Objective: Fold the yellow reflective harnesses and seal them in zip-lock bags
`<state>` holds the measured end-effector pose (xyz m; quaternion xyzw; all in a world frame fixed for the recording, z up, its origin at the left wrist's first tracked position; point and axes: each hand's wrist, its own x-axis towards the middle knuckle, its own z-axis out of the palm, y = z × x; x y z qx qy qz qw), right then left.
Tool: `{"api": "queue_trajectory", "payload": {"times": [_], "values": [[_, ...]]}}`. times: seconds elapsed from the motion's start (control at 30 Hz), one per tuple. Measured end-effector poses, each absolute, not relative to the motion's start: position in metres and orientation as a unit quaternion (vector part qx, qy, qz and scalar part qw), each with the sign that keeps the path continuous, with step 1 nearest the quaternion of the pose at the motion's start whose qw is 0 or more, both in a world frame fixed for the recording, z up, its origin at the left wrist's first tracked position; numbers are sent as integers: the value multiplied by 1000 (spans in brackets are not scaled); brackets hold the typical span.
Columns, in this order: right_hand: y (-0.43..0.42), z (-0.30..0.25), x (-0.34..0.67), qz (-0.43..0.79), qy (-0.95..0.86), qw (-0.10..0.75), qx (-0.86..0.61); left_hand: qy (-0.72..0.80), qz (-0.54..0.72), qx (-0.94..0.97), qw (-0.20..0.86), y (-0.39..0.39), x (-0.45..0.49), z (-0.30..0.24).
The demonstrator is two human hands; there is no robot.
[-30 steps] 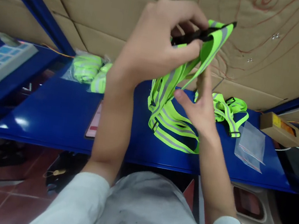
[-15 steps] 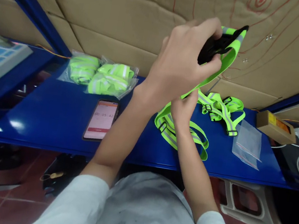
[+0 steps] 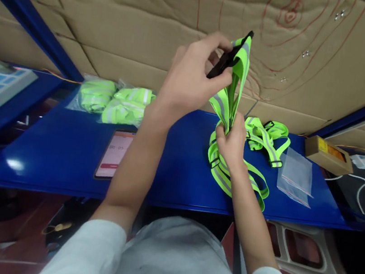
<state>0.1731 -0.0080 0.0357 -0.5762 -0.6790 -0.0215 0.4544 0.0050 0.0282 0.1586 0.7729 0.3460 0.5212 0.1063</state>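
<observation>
My left hand point(image 3: 198, 75) is raised in front of the cardboard, its fingers closed on the black end piece of a neon-green reflective strap point(image 3: 243, 61). Below it, my right hand point(image 3: 233, 140) grips the gathered straps of the same piece, just above the table. Loops of the strap with a black buckle hang and lie on the blue tabletop beneath the right hand. A second reflective harness point(image 3: 268, 138) lies loosely behind and to the right, its buckles showing. Beside that are flat clear zip bags point(image 3: 296, 174).
Two bagged green strap bundles point(image 3: 96, 95) sit at the back left. A phone with a timer point(image 3: 111, 154) lies partly behind my left forearm. On the right stands an open small cardboard box point(image 3: 329, 155) near white cables. A white power strip point(image 3: 0, 93) is at far left.
Both hands hold the strap still; the left hand has shifted left and slightly down in view. The straps between the hands now hang more upright and gathered. The camera view has shifted slightly.
</observation>
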Motion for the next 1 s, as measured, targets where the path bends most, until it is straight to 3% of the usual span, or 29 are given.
{"api": "queue_trajectory", "payload": {"times": [0.17,0.5,0.7,0.83,1.0], "values": [[-8,32,184,37,-692,377,-615,392,500,763,119,41,15,145],[-19,54,224,296,-759,205,-542,417,444,713,346,59,1,71],[-21,41,221,394,-769,117,-490,465,439,705,307,38,-17,27],[-27,36,226,456,-747,131,-465,474,435,713,278,28,-25,16],[-25,30,238,502,-640,170,-556,406,459,765,195,12,-26,21]]}}
